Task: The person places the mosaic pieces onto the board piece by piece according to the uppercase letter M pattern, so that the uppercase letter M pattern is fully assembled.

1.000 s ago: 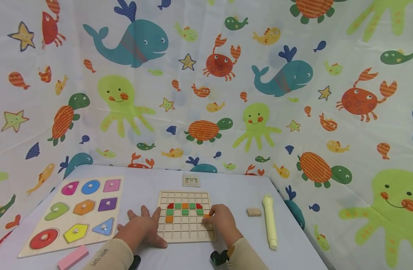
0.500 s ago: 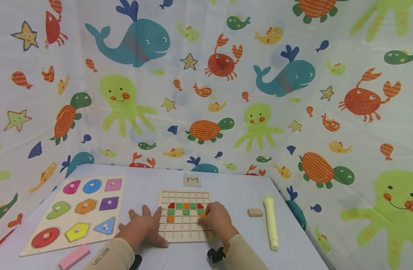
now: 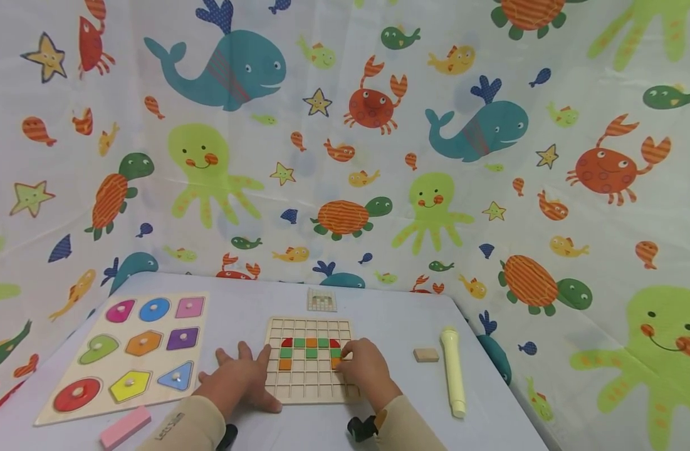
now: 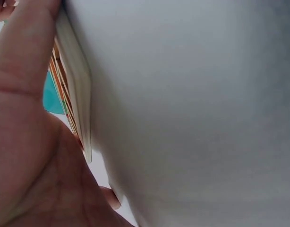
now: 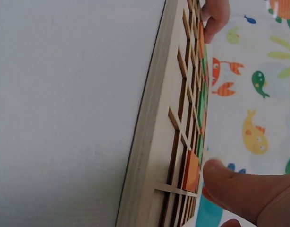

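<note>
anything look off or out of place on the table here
Nothing stands out. The grid board lies flat and square on the table, its coloured tiles seated in cells. The left hand rests flat at its left edge; the right hand sets an orange tile into a cell. The shape puzzle has every piece in place.

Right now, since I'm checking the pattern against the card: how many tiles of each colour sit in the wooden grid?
Red tiles: 2
Green tiles: 5
Orange tiles: 3
Total: 10
</note>
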Motion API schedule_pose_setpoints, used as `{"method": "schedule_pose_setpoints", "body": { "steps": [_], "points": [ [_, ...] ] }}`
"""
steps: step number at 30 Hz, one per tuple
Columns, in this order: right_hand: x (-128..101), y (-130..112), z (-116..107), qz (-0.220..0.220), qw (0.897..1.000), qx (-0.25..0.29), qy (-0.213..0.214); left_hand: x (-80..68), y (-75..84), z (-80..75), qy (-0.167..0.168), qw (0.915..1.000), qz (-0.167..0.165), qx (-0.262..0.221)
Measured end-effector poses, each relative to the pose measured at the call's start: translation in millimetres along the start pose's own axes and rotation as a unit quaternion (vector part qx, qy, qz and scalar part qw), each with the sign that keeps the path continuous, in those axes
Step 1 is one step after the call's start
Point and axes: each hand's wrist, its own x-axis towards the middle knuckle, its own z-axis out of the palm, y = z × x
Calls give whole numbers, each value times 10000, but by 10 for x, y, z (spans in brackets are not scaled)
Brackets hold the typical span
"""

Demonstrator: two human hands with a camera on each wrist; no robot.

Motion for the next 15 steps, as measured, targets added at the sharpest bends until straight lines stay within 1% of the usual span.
{"method": "schedule_pose_setpoints", "body": {
  "steps": [4, 8, 15],
  "points": [
    [-51, 19, -6, -203, 9997, -92, 29, 10, -8, -11, -2, 10000, -12, -10],
    [-101, 46, 33, -317, 9992, -251, -30, 26, -25, -14, -5, 10000, -51, -43],
    [-160, 43, 81, -347, 9989, -314, -32, 33, -51, 4, -13, 9999, -41, -105]
  ]
}}
